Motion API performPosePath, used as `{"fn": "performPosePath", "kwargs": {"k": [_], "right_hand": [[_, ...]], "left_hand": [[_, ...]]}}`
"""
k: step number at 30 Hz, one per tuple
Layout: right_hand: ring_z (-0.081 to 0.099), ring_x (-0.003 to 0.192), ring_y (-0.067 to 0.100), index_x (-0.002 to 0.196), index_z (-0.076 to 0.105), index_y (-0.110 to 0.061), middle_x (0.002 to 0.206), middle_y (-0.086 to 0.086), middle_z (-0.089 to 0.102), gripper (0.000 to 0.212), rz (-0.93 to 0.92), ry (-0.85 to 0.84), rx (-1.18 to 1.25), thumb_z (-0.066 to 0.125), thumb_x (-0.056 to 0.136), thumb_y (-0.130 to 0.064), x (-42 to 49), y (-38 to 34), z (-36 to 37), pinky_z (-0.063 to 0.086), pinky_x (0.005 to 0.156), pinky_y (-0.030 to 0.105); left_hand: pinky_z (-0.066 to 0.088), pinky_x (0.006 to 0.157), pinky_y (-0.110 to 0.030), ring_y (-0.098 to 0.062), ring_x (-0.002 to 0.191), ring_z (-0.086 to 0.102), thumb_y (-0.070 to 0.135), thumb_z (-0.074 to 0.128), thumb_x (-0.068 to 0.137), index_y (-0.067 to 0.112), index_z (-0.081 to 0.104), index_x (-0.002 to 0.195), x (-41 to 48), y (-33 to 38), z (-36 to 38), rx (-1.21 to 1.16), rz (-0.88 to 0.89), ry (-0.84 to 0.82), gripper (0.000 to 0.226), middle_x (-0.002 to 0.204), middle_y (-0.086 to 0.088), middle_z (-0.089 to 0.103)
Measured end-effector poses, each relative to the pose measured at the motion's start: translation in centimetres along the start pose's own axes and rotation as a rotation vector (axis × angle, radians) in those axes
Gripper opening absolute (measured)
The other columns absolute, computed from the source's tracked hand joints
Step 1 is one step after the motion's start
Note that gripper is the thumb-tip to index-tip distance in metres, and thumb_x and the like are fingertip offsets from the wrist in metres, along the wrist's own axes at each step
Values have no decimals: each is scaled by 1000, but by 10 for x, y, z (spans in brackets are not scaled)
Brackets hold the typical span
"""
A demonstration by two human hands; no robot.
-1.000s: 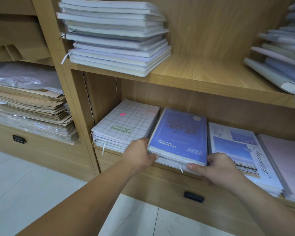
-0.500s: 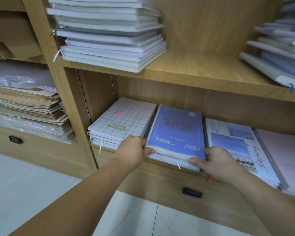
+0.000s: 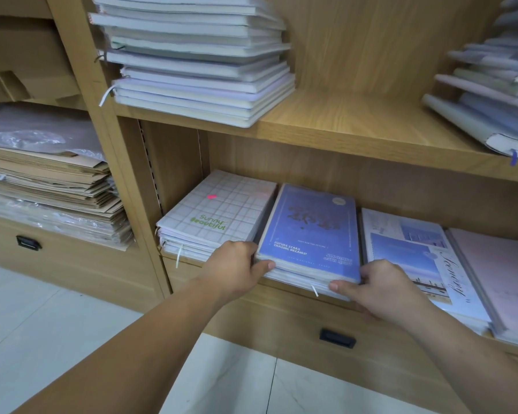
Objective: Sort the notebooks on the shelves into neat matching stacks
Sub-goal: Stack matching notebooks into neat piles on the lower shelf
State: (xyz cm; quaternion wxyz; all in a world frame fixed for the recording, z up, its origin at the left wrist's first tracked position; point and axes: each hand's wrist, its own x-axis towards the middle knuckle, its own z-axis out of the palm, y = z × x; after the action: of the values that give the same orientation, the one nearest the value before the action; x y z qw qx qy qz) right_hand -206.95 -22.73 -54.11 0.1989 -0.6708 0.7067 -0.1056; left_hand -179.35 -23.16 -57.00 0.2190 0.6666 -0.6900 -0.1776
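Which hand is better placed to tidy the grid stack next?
Left, probably. The left hand grips the blue stack at its left edge, right beside the grid stack. The right hand holds the blue stack's right corner, farther away.

A shelving unit of pale oak-grain wood fills the view. Its thick upper shelf board (image 3: pixel 356 127) runs in front of a back panel (image 3: pixel 371 40) of the same grain. An upright (image 3: pixel 81 85) divides two bays. Each drawer front below has a black recessed handle, the left handle (image 3: pixel 28 242) and the right handle (image 3: pixel 337 338). The floor (image 3: pixel 57 324) is glossy white tile with faint veining and grey joints
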Motion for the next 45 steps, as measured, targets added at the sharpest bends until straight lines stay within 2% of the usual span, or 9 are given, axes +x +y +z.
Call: {"fn": "performPosePath", "kwargs": {"k": [5, 10, 15, 19, 23, 27, 32, 38, 45], "right_hand": [[67, 58, 12, 63, 61, -14, 43, -4, 64, 66, 31, -24, -154, 61, 80, -78, -4, -2, 9, 58, 72, 33], [66, 53, 12, 57, 64, -12, 42, -4, 63, 69, 60, -43, -172, 71, 70, -80, -2, -7, 13, 59, 69, 31], [67, 48, 17, 57, 62, -10, 46, 4, 66, 62, 102, -73, -71, 77, 74, -68, 0, -5, 20, 58, 64, 32], [71, 51, 24, 79, 69, 6, 52, 11, 69, 64, 124, -92, 104, 86, 72, -55, 4, -5, 23, 61, 61, 39], [71, 53, 27, 69, 68, 0, 50, 11, 68, 59, 124, -123, 61, 81, 77, -57, 4, -8, 24, 63, 67, 41], [70, 52, 21, 66, 74, 0, 51, 7, 69, 68, 126, -168, -75, 74, 77, -67, 1, -13, 14, 61, 73, 37], [68, 51, 19, 63, 66, -9, 47, 2, 66, 63, 109, -95, -143, 77, 70, -71, -1, -9, 6, 61, 70, 35], [60, 65, 16, 74, 56, -16, 67, 1, 63, 64, 39, 9, -169, 69, 72, -78, -3, -15, 2, 39, 51, 30], [57, 65, 14, 70, 52, -17, 69, -1, 58, 54, 27, -35, -164, 78, 74, -65, -4, -17, -4, 36, 50, 30]], "left_hand": [[61, 75, -40, -20, 78, 73, 44, 67, 94, 21, 66, 90, -16, -20, 15, -203, -139, -90, 24, 83, 0, 74], [60, 77, -43, -30, 81, 73, 29, 68, 94, 12, 64, 93, -15, -16, 20, -333, -137, -86, 18, 85, -11, 73], [43, 59, -15, -20, 73, 61, 22, 64, 95, 15, 61, 89, -14, -13, 22, -275, -146, -100, 9, 72, 4, 64], [52, 81, -25, -26, 97, 70, 22, 65, 94, 22, 53, 79, -13, -9, 23, -306, -208, -160, 19, 95, -7, 74], [44, 78, -21, -26, 106, 66, 24, 64, 95, 22, 47, 84, -13, -3, 19, -216, -213, -162, 20, 107, -7, 70], [45, 75, -22, -26, 99, 67, 24, 63, 94, 23, 50, 73, -10, -7, 18, -180, -197, -171, 25, 83, -1, 62], [60, 71, -37, -29, 77, 68, 26, 65, 91, 12, 67, 81, -8, -8, 11, -172, -142, 32, 18, 74, -8, 69], [38, 60, -30, -25, 76, 57, 28, 56, 94, 18, 47, 79, -4, 3, 10, 47, -63, 33, 20, 78, -2, 57], [44, 62, -30, -26, 79, 59, 16, 52, 87, 14, 53, 89, -4, 7, 7, 34, -72, -61, 3, 86, -5, 61]]}}
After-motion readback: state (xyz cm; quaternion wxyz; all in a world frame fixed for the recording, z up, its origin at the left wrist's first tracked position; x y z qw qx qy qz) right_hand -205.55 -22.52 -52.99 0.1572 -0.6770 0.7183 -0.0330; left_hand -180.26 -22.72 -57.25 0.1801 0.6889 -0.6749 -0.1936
